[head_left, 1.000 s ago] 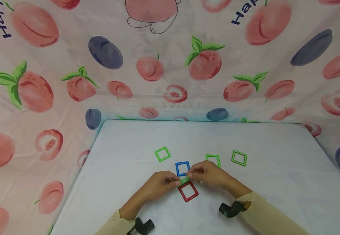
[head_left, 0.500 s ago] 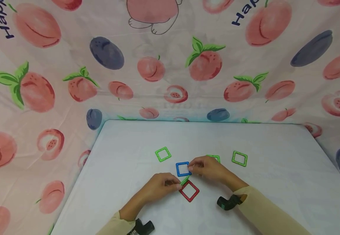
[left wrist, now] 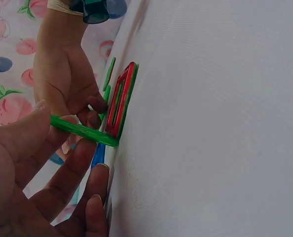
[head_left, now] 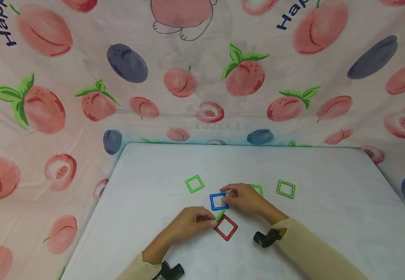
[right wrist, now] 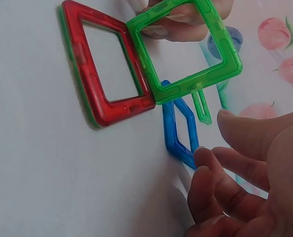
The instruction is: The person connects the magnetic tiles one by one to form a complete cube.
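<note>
L hand (head_left: 193, 223) has the upright green sq. frame (right wrist: 200, 85) pinched b/w thumb & fingers; it stands on the far-left edge of the flat red sq. frame (right wrist: 80, 54). R hand (head_left: 244, 198), thumb & fingers apart, holds nothing, by the right side of the blue sq. frame (right wrist: 171, 126); can't tell if touching. 1 sec. ago R hand was at the green one.

Dark-blue lettering (head_left: 3, 25) "Hap" running steeply upward at upper left of the fruit-printed cloth (head_left: 202, 54), a second inscription (head_left: 291, 15) "Hap" slanting at upper right, both cut by the top edge, faint marks (head_left: 218, 125) lower down, illegible.
</note>
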A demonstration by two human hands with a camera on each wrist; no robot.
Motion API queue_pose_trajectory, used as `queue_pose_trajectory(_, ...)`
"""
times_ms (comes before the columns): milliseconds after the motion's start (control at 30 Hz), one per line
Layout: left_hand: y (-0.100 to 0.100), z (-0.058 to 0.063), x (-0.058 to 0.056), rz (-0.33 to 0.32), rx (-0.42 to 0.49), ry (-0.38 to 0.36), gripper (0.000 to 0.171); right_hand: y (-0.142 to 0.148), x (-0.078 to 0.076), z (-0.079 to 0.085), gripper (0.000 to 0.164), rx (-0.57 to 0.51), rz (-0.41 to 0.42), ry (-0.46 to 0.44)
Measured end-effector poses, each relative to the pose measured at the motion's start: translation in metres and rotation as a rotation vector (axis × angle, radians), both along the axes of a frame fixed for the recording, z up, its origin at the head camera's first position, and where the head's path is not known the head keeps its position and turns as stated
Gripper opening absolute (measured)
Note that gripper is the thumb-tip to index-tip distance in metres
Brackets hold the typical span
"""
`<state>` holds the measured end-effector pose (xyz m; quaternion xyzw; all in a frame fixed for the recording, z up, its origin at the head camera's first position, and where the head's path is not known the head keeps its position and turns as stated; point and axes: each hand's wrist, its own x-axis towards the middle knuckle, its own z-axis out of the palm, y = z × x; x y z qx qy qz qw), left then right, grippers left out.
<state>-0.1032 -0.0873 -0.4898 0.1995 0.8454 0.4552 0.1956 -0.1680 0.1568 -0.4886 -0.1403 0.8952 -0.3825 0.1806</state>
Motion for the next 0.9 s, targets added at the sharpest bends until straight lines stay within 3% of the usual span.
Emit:
queue_pose_trajectory(467,0.0,-0.002,0.0,0.004,-0.011,-0.004,0.015,-0.004,-0.001,-0.006,0.026,0.092,-0.048,0.054)
queue_pose_trajectory(900,0.0,-0.001,0.001,-0.002,0.009,0.01,0.016,-0.012,0.002,-0.004,0.029,0.155,-0.109,0.069)
